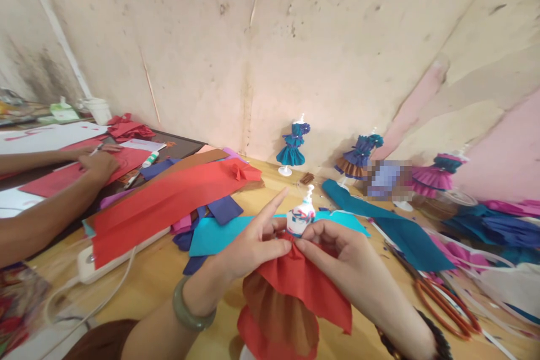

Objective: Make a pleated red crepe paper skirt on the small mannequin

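A small white dress form [301, 219] with a knobbed top stands upright in front of me, its upper body marked with blue and red. Around its waist hangs a red crepe-paper skirt [310, 281], gathered at the top, over a brown layer [274, 306] and another red one. My left hand [264, 242] presses the gathers at the waist with its thumb; its index finger sticks out and its other fingers are partly behind the form. My right hand [337, 247] pinches the red gathers on the other side of the waist. The form's base is mostly hidden.
Dressed miniature forms [291, 146] stand along the wall. Orange-handled scissors [447, 306] lie at right beside teal paper [413, 236]. Red strips [169, 197] cover part of a white power strip [90, 264] at left. A co-worker's hands [99, 160] work over red sheets.
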Demonstrator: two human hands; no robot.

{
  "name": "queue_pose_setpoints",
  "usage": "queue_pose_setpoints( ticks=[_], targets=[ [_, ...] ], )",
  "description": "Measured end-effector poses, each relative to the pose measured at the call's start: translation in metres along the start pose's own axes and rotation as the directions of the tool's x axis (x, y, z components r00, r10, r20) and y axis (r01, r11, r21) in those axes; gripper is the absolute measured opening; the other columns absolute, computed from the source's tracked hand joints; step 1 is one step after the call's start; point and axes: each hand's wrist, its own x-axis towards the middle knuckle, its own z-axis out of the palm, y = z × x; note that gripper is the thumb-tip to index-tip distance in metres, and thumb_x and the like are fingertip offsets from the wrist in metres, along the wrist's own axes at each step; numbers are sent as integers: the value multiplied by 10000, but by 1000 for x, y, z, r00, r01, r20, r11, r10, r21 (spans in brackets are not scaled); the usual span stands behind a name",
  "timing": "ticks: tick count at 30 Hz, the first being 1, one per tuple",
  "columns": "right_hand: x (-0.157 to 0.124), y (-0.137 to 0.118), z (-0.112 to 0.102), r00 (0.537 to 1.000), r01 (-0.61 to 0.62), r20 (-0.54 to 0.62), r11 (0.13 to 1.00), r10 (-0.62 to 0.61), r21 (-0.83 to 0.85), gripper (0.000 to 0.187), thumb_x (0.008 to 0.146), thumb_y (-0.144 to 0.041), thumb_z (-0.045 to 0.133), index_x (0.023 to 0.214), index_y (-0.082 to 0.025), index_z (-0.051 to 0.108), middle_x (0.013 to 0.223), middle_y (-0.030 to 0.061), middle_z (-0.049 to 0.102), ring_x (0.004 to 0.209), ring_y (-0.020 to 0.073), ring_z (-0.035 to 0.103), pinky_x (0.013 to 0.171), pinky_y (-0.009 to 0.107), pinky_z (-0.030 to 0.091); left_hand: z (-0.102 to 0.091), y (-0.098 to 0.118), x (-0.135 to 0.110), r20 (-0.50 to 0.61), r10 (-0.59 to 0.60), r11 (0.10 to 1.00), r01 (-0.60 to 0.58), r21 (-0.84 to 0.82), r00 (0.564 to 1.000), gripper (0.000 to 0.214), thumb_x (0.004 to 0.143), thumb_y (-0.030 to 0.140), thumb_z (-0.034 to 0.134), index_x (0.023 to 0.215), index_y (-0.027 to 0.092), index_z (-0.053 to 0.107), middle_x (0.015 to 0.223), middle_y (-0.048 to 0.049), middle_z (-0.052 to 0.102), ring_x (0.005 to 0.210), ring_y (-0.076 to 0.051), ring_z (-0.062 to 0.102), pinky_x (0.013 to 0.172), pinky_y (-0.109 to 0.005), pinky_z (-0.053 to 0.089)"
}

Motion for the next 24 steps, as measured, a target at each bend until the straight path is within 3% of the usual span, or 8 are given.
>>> queue_pose_setpoints(
  ticks=[8, 17, 24],
  targets=[
    [1, -5, 0, 1000, -24, -13, 998, 24, 50, 233, 757, -409, 707, 687, -207, 615, 656, 7, 646, 625, 156, 605, 599, 272, 484, 3, 0, 0, 3, 30, 999, -30, 14, 1000, 916, 814, 138, 642, 1570, 347, 169, 1013, -17, 678, 854, -134, 608, 802, -290, 426],
    [3, -10, -2, 998, -37, -49, 999, 38, 28, 287, 716, -407, 720, 621, -220, 524, 600, -22, 554, 569, 133, 533, 544, 261, 445, -1, -6, 0, -10, 26, 1000, -25, 10, 1000, 849, 827, 205, 656, 1561, 306, 241, 1070, -37, 690, 948, -169, 616, 869, -319, 427],
    [3, -7, -1, 998, -16, -52, 1000, 17, 18, 300, 728, -376, 711, 624, -222, 475, 608, -40, 500, 576, 122, 493, 545, 255, 415, 3, -5, 2, -26, 30, 999, -30, 23, 999, 853, 802, 161, 693, 1543, 304, 296, 996, -21, 680, 825, -131, 589, 760, -274, 416]
  ],
)
